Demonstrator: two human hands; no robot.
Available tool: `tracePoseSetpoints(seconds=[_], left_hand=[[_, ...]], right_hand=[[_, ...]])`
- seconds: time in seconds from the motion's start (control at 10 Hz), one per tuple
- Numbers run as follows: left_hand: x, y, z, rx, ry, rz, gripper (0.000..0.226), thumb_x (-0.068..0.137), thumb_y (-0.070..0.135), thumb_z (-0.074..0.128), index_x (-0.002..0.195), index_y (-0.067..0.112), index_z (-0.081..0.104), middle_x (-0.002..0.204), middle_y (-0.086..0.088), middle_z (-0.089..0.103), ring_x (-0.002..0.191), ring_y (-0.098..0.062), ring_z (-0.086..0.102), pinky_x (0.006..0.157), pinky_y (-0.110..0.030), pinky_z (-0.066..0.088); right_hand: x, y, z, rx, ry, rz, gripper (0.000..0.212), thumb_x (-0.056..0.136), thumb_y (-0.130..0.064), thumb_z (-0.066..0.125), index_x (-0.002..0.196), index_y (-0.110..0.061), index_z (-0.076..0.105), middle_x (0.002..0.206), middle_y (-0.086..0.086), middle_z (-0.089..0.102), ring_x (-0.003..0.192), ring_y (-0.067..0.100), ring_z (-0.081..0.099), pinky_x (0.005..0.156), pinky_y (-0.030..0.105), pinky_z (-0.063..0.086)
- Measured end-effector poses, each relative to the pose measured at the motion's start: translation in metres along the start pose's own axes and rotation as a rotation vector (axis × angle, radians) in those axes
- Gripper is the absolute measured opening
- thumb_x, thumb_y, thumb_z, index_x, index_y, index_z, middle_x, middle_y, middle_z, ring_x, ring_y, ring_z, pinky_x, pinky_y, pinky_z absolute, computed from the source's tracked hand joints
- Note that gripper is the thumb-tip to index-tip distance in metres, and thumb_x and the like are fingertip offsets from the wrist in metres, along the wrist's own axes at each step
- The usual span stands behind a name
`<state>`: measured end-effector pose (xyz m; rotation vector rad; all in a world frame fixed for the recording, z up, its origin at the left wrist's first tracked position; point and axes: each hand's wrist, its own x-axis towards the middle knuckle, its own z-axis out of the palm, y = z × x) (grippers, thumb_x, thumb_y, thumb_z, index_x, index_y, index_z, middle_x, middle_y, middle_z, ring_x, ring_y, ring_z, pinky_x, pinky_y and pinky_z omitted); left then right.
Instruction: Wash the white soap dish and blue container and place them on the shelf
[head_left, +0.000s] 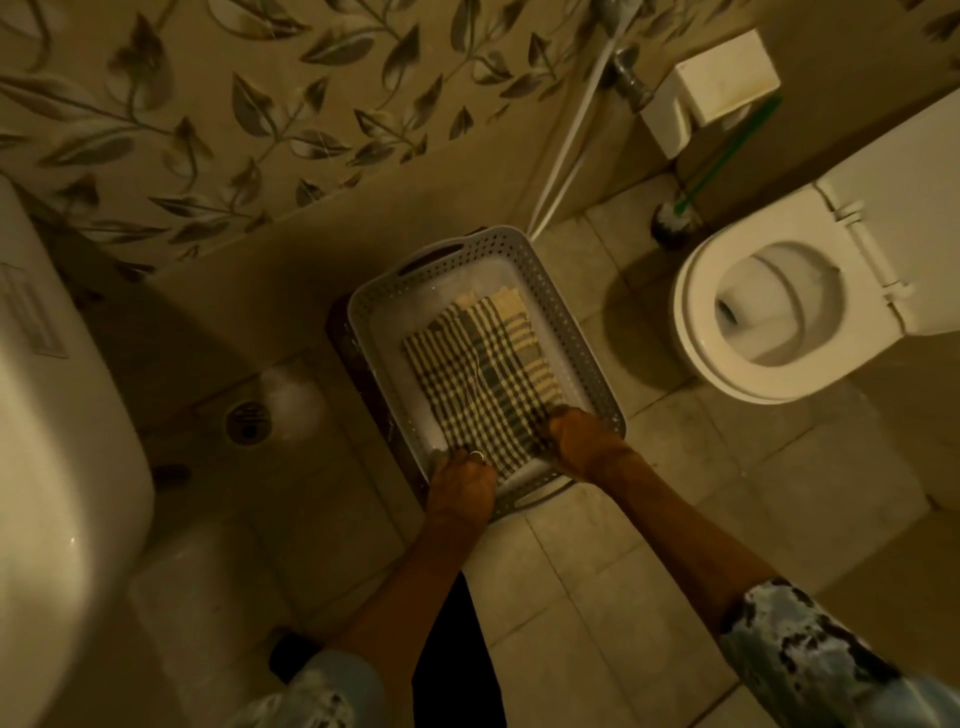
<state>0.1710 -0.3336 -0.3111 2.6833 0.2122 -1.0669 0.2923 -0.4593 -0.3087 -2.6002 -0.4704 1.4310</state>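
Both forearms reached down from patterned sleeves (810, 660). The left hand (460, 480) and right hand (582, 441) each clutched a near corner of a checked cloth (483, 364), fingers curled into its edge. The cloth lay flat inside a pale perforated basket (566, 322) on the tiled floor. Whether this basket was the task's container could not be told. A floor drain (248, 422) sat to the left and a toilet (696, 332) to the right, with a green-handled toilet brush (675, 218) beyond.

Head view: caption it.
Left hand and right hand hold a checked cloth in a perforated basket near a toilet.
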Motion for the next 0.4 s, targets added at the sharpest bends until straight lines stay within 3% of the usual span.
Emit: tracePoseSetpoints(seconds=[0.2,0.4], left_hand=[[-0.012,0.003,-0.010,-0.045,-0.123,0.016,0.031,0.092,0.009,0.044,0.121,0.009,0.055,0.133,-0.013,0.049,0.128,-0.030,0.038,0.115,-0.046,0.019],[-0.047,-0.019,-0.052,-0.274,0.045,0.046,0.025,0.088,0.015,0.055,0.113,0.009,0.056,0.123,-0.008,0.053,0.115,-0.025,0.050,0.096,-0.033,0.044]], right_hand=[[-0.011,-0.012,0.004,0.061,0.001,0.076,0.033,0.097,-0.019,0.044,0.124,-0.002,0.053,0.129,0.020,0.054,0.117,0.035,0.052,0.100,0.040,0.043],[-0.053,-0.041,0.003,0.044,0.037,0.060,0.037,0.100,-0.020,0.037,0.130,0.000,0.047,0.137,0.022,0.047,0.124,0.035,0.046,0.105,0.040,0.039]])
